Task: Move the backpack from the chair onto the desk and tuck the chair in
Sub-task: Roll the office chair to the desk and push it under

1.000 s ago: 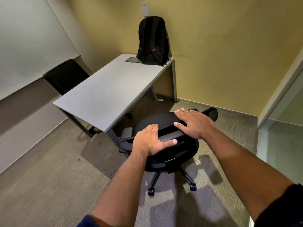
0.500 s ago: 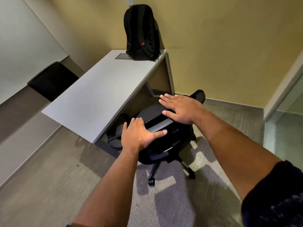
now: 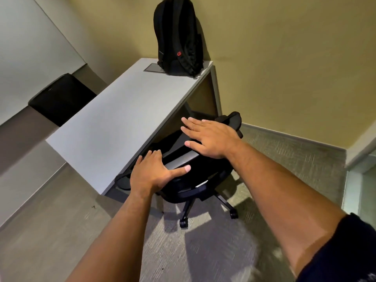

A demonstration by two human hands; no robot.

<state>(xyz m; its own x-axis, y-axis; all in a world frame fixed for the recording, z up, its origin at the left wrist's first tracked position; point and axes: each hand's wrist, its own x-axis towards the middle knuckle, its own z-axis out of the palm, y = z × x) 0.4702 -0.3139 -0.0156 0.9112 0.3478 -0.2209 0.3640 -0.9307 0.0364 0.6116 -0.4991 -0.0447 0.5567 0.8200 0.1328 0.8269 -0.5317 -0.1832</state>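
Note:
A black backpack [image 3: 178,37] stands upright at the far end of the grey desk [image 3: 122,119], leaning against the yellow wall. The black swivel chair [image 3: 195,180] is partly under the desk's right side; its seat is hidden beneath the top, while its backrest, base and castors show. My left hand [image 3: 152,174] grips the top of the backrest, fingers curled over the edge and thumb along the back. My right hand [image 3: 209,137] lies flat on the backrest top with its fingers spread.
A second black chair [image 3: 61,98] stands on the desk's far left side by the white wall. A cable hatch [image 3: 152,68] is set in the desk beside the backpack. A glass partition [image 3: 362,190] borders the carpet on the right.
The chair has rolled forward under the desk with both hands on its backrest. I have moved closer to the desk. The backpack has not moved.

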